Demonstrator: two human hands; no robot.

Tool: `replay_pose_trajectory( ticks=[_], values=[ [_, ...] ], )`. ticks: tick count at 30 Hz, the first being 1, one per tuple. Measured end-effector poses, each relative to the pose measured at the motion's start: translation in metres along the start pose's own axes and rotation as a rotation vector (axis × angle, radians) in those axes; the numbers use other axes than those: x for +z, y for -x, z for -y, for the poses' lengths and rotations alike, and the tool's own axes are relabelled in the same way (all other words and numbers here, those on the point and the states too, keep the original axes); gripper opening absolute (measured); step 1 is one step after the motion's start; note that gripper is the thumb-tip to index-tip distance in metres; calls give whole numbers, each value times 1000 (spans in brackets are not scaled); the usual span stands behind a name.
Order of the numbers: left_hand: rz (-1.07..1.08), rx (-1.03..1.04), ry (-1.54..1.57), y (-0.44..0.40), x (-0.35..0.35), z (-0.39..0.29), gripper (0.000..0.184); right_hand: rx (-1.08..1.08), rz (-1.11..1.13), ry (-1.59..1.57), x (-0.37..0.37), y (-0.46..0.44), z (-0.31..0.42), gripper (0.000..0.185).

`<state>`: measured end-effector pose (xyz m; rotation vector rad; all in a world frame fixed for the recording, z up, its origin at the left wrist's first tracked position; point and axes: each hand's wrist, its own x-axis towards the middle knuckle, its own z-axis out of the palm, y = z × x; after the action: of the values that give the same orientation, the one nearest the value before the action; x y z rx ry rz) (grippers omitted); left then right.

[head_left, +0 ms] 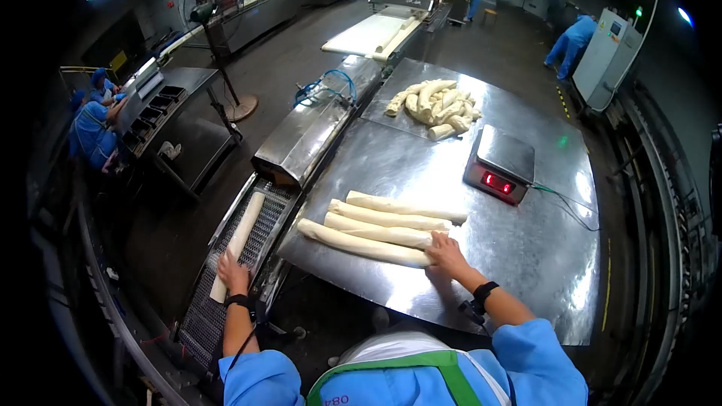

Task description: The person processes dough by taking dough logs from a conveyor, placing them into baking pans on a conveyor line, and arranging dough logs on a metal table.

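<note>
A long pale dough roll (246, 225) lies lengthwise on the metal mesh conveyor (201, 323). My left hand (232, 274) is closed over its nearer half. On the steel table (481, 297), several similar rolls lie side by side. At the right end of the nearest table roll (361, 244) is my right hand (447, 256), with its fingers bent around that end. The fingertips also come close to the end of the adjoining roll (380, 231); whether they touch it is hard to see.
A scale (500, 162) with a red display stands on the table, its cable trailing right. Behind it sits a heap of twisted dough pieces (440, 105). A steel housing (320, 120) covers the conveyor further on, before a white belt (368, 34). Workers in blue (92, 131) are at the left.
</note>
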<state>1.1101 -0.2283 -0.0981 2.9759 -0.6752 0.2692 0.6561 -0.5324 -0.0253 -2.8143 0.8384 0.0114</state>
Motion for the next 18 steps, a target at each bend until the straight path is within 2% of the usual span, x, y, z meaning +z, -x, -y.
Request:
replay_pose_trajectory(
  ticks=[2,4,6,9,10,12,14,16,18],
  values=[
    [66,-28,34,0,-10,32,67,-20,-12,-5,4,2,-6,47],
    [231,-104,66,7,-23,51,59,123,107,-99,-6,8,0,47],
    [244,-89,69,13,-19,75,56,159,140,13,-6,8,2,48],
    [223,-37,103,24,-21,92,53,-117,-26,209,17,-1,-13,51],
    [219,-34,114,29,-25,98,53,-105,-27,214,11,-2,-8,51],
    [363,-136,72,36,-39,108,54,-102,66,78,-1,-11,2,52],
    [372,-111,187,37,-14,144,53,-93,40,94,-4,-15,4,51],
    [432,-143,181,39,-20,141,47,-36,158,122,-8,-20,11,50],
    [589,-236,729,49,-29,152,40,-18,135,69,5,-24,4,51]
  ],
)
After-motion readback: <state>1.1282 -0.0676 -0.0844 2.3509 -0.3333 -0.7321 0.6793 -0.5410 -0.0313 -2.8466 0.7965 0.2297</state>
